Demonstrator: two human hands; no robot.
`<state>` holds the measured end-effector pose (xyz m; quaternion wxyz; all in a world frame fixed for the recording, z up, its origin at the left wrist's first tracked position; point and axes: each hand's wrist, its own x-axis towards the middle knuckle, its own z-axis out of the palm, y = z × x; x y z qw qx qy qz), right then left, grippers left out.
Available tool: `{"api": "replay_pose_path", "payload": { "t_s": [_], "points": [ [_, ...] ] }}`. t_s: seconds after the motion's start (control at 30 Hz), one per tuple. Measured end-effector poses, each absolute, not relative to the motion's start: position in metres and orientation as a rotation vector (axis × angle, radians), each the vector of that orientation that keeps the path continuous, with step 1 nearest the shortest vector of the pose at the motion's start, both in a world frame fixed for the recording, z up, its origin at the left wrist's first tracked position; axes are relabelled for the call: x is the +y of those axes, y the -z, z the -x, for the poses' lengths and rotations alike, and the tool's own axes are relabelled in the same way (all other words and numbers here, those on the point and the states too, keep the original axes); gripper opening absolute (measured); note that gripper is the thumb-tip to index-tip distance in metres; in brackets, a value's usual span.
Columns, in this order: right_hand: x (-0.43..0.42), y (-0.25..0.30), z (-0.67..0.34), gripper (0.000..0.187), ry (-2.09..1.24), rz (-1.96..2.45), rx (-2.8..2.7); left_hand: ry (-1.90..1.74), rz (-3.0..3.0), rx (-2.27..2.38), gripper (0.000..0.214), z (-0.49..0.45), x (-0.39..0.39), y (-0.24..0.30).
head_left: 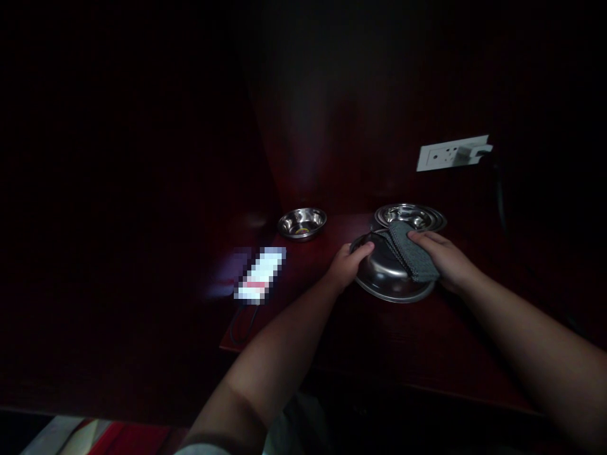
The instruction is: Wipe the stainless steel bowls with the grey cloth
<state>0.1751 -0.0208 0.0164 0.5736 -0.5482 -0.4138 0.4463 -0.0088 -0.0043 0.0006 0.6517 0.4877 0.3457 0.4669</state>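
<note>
A steel bowl (384, 272), its rounded underside facing me, is held above the dark red table. My left hand (348, 262) grips the bowl's left rim, thumb lying on the outer surface. My right hand (439, 256) is closed on a folded grey cloth (415, 253) and presses it against the right side of the bowl. The right fingers are mostly hidden behind the cloth and bowl. Just beyond stands a stack of shiny steel bowls (429, 218), partly covered by the cloth and the held bowl.
Another steel bowl (302, 224) with a yellow mark inside sits upright at the back left. A lit phone (260, 276), pixelated, lies near the left edge of the table (303, 303), a cable beside it. On the wall, a white socket (439, 157) holds a plug with a hanging cord.
</note>
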Motion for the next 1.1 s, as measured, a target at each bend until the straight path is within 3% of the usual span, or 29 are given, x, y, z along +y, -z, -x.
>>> {"api": "replay_pose_path", "payload": {
  "t_s": [0.47,0.7,1.1],
  "points": [
    [-0.017,-0.012,-0.18,0.035,-1.026,1.293,-1.108,-1.194,-1.202,0.921,0.034,0.012,0.003,0.003],
    [-0.018,-0.013,-0.18,0.035,-1.03,1.272,-1.149,-1.093,-1.122,0.824,0.031,0.013,-0.002,-0.005],
    [-0.014,-0.014,-0.18,0.036,-1.01,1.157,-0.898,-1.145,-0.957,0.731,0.029,0.007,-0.003,-0.01]
  ]
}}
